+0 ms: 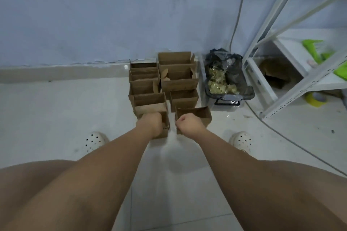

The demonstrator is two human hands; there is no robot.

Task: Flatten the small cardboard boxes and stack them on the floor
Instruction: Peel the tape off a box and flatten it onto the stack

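Several small open brown cardboard boxes stand in two rows on the white tiled floor against the blue wall, the farthest (176, 58) by the skirting. My left hand (150, 122) reaches down into the nearest left box (165, 129) and grips its near wall; its fingers are hidden inside. My right hand (187, 122) is curled round the near left corner of the nearest right box (199, 116), which stands slightly turned. A narrow strip of floor separates the two boxes. All the boxes stand upright with their tops open.
A bin lined with a black bag (228, 78) stands right of the boxes. Beyond it is a white metal shelf frame (281, 56) with green items and a yellow tape roll (315, 100). A cable (237, 24) runs down the wall. My shoes (94, 141) (241, 139) flank the boxes.
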